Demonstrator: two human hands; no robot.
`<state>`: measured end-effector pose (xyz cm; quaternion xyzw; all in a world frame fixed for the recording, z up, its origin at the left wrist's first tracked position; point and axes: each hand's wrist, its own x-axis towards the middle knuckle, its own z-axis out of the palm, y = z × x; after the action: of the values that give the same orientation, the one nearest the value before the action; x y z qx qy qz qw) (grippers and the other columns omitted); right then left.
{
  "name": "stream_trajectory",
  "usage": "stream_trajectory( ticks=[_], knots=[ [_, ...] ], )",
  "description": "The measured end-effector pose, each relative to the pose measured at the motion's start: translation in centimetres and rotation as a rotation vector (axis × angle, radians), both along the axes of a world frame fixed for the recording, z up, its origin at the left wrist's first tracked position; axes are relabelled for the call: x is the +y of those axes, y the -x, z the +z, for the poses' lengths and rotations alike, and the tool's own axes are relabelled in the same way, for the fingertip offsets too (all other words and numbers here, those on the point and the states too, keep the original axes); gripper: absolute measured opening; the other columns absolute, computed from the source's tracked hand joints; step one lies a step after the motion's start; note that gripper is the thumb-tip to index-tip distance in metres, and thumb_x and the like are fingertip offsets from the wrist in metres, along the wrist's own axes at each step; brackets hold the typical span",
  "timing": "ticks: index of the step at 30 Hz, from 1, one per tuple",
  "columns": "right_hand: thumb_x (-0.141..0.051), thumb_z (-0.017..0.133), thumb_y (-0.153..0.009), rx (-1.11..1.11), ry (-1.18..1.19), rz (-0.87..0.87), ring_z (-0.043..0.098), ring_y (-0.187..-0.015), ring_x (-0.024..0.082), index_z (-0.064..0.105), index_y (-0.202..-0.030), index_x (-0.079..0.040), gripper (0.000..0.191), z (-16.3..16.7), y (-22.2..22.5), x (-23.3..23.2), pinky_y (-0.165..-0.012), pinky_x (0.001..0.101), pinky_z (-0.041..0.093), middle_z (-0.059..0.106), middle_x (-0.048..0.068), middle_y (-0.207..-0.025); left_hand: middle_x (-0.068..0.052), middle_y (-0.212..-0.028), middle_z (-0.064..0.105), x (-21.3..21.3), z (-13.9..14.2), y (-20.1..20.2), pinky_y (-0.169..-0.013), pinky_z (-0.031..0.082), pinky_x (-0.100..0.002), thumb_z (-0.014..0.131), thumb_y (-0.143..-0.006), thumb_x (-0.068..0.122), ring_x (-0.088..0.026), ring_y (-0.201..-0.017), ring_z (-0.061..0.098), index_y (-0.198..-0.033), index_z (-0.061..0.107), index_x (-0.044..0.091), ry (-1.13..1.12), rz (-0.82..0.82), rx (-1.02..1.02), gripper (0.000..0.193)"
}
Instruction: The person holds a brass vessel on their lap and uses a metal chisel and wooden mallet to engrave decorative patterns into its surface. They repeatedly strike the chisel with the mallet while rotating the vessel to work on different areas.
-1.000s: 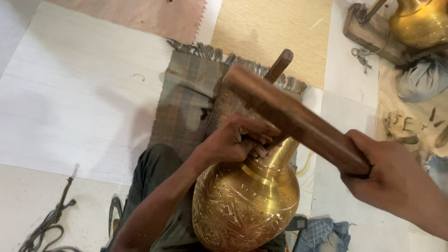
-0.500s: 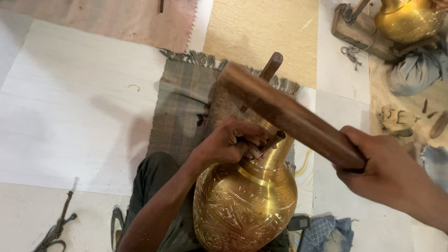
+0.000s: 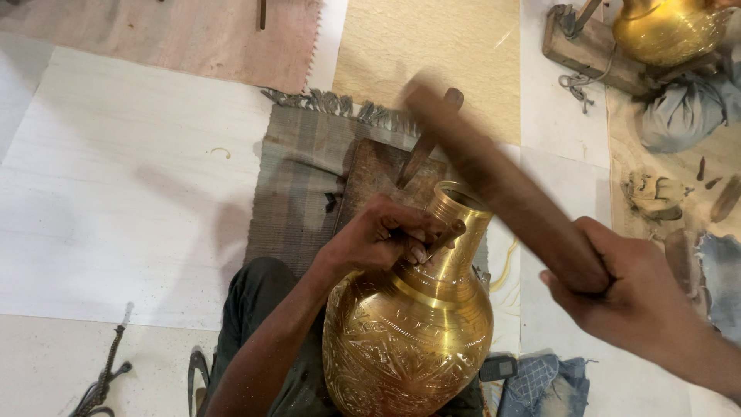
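On the tiled floor [image 3: 116,193], over a fringed grey woven mat [image 3: 297,185], a large brass vase [image 3: 409,332] is held upright against the person's lap, its neck and open mouth turned toward the top of the view. The belly is seen to be covered already with dense engraved pattern, and a band of cut ornament is visible on the neck as well; the smooth polished ring at the shoulder is left plain. How much of the far side has been worked cannot be told, so the engraving is judged well advanced but not shown complete.

A long wooden mallet [image 3: 502,185], blurred by motion, is gripped at its lower end by the right hand [image 3: 625,293], whose fingers are wrapped tightly round the handle. Its upper end is raised above the mouth of the vase, apart from the metal.

The left hand [image 3: 382,239] is laid on the shoulder and neck of the vase, its fingers pinched closed around a small dark chisel [image 3: 446,235], whose tip is set against the neck just below the rim.

A flat wooden board [image 3: 370,177] is seen on the mat behind the vase, with a second dark tool [image 3: 428,139] propped across it. At the upper right a second brass vessel [image 3: 668,31] is rested on a wooden block [image 3: 587,50].
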<state>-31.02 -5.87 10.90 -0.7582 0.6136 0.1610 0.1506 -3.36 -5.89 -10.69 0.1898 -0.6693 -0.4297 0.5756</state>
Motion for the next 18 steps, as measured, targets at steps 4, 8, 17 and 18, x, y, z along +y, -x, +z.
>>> stream_trajectory(
  ticks=[4,8,17,18],
  knots=[
    [-0.022,0.077,-0.080,0.031,-0.095,0.042,0.065,-0.053,0.017,0.060,-0.104,-0.014,0.031,0.2,0.1,-0.2,-0.053,0.0325,0.054,0.062,0.002,-0.062,-0.011,-0.099,0.079,-0.5,-0.4,0.1,-0.073,0.068,-0.027,0.057,-0.081,-0.017,-0.015,-0.080,0.076,-0.112,0.075,0.005,0.092,-0.029,-0.003,0.042],
    [-0.023,0.075,-0.081,0.108,-0.077,0.098,0.064,-0.053,0.017,0.059,-0.103,-0.015,0.029,-0.1,0.1,0.1,-0.050,0.0308,0.055,0.062,0.002,-0.063,-0.013,-0.091,0.078,-0.6,-0.7,-0.2,-0.051,0.058,-0.021,0.056,-0.078,-0.015,-0.011,-0.060,0.068,-0.110,0.075,0.003,-0.068,-0.088,0.001,0.041],
    [-0.024,0.079,-0.081,0.039,-0.001,0.068,0.064,-0.053,0.019,0.061,-0.103,-0.014,0.031,-0.5,0.3,0.5,-0.051,0.0347,0.054,0.063,0.004,-0.064,-0.012,-0.104,0.075,-0.3,-0.9,-0.8,-0.071,0.068,-0.026,0.059,-0.079,-0.011,-0.016,-0.082,0.076,-0.121,0.068,0.006,-0.093,-0.107,0.043,0.046],
    [-0.024,0.080,-0.079,-0.011,0.019,0.076,0.064,-0.053,0.019,0.062,-0.103,-0.014,0.032,-0.5,0.3,0.3,-0.051,0.0346,0.054,0.063,0.004,-0.064,-0.012,-0.108,0.077,-0.6,-0.9,-0.8,-0.069,0.068,-0.026,0.056,-0.081,-0.012,-0.017,-0.086,0.078,-0.121,0.071,0.007,-0.007,-0.088,0.021,0.047]
  ],
)
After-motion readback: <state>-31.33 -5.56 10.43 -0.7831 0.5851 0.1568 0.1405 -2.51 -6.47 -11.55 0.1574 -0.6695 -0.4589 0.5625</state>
